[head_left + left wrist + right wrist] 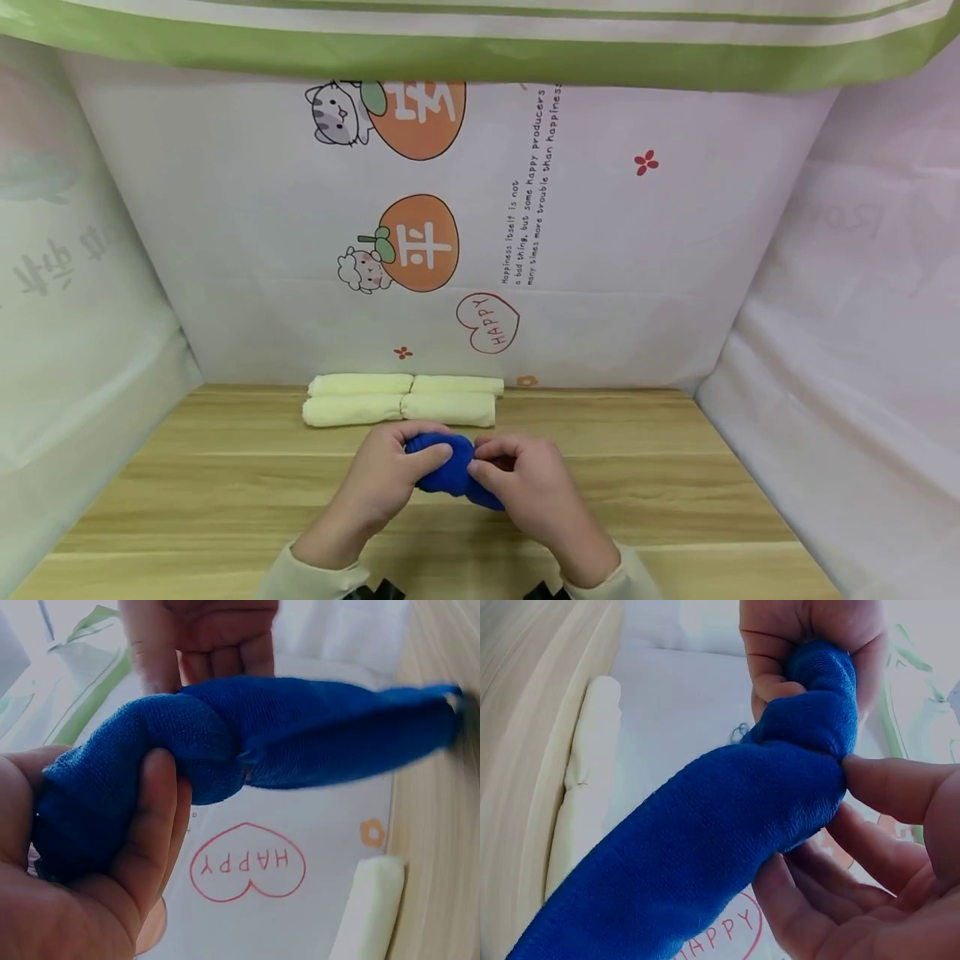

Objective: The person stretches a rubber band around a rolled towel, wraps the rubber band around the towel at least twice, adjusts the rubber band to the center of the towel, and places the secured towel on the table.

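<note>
A rolled blue towel (448, 468) is held up between both hands, above the front part of the table. It is drawn in at the middle, and one half bends toward the left palm in the left wrist view. My left hand (384, 468) grips that half, with thumb and fingers curled round it. The thumb and fingertips of my right hand (534, 483) pinch the towel close to its narrowed middle. Beyond them the other half (682, 832) sticks out free. A small loose loop of thread (739, 733) shows beside the narrowed part in the right wrist view.
Two pale yellow rolled towels (448, 409), each tied at its middle, lie side by side at the back of the wooden table (637, 467). Behind them rises a white printed cloth (600, 250). White cloth walls (847, 358) close in both sides.
</note>
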A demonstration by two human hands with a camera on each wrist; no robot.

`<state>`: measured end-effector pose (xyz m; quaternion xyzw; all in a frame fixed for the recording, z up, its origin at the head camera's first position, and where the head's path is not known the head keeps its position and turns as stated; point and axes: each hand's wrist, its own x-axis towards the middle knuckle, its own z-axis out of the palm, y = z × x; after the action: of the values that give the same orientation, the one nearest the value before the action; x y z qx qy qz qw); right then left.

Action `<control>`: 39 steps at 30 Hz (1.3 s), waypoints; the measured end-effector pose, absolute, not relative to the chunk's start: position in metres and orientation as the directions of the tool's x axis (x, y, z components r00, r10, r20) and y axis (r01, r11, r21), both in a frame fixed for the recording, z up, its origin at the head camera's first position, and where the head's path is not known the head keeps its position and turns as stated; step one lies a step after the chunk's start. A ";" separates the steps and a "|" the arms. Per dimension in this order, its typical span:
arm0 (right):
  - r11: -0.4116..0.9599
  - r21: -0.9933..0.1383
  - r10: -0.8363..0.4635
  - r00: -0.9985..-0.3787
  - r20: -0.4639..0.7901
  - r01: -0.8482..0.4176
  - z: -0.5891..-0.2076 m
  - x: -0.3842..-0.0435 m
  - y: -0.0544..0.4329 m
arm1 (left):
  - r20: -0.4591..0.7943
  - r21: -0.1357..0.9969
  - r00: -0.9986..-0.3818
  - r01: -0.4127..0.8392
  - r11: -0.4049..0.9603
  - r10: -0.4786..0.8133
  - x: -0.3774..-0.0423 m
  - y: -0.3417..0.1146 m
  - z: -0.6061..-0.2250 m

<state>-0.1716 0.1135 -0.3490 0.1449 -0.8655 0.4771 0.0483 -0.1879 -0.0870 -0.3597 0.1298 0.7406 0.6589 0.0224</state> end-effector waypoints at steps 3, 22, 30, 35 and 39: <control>0.489 -0.828 -0.211 -0.958 0.194 -0.275 -0.350 -0.171 0.114 | 0.120 0.993 -0.958 0.121 -0.013 0.260 -0.186 -0.087 -0.359; 0.417 -0.901 -0.105 -0.991 0.079 -0.116 -0.361 -0.177 0.112 | 0.148 0.989 -0.939 0.150 -0.017 0.312 -0.185 -0.085 -0.362; 0.314 -0.949 -0.063 -0.998 -0.012 -0.008 -0.365 -0.181 0.115 | 0.140 0.990 -0.933 0.140 -0.025 0.331 -0.188 -0.085 -0.368; 0.226 -0.974 -0.047 -0.999 -0.026 0.015 -0.369 -0.188 0.122 | 0.134 0.991 -0.941 0.135 -0.020 0.310 -0.190 -0.086 -0.369; 0.215 -0.976 -0.036 -0.999 -0.023 0.014 -0.368 -0.192 0.128 | 0.131 0.991 -0.951 0.136 -0.001 0.281 -0.190 -0.090 -0.366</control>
<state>-0.1921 0.1283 -0.3675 0.0071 -0.7793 0.6263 -0.0203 -0.1903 -0.0900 -0.3664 0.1479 0.7048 0.6918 0.0524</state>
